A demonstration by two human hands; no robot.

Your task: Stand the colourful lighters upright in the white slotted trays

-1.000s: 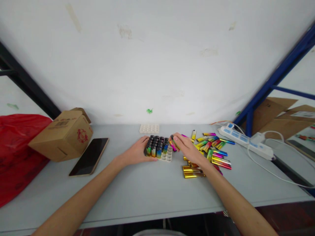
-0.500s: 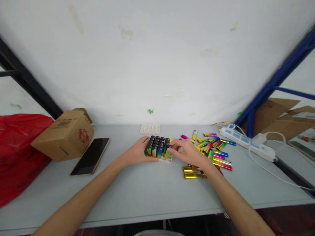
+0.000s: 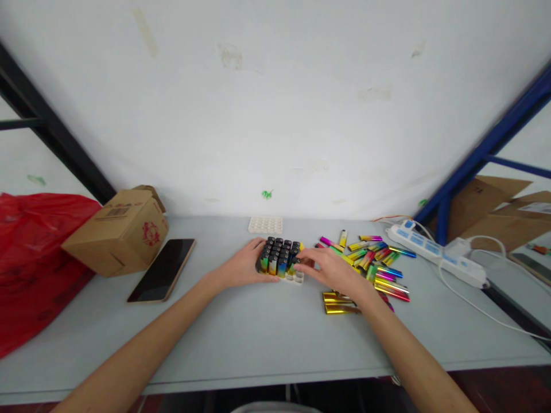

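Right hand (image 3: 329, 268) pinches a black-topped lighter (image 3: 297, 260), more front cells showing now | left hand (image 3: 244, 265) clasps loaded tray (image 3: 298, 280) (as before) | grey table (image 3: 241, 338), scuffed white wall (image 3: 284, 115)

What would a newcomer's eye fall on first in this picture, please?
Probably the bright red plastic bag at the left edge. Next might come the scattered, shiny, multicoloured lighters on the grey table, right of centre. Near the middle, between the left hand and the right hand, black-topped lighters stand packed in a white gridded tray.
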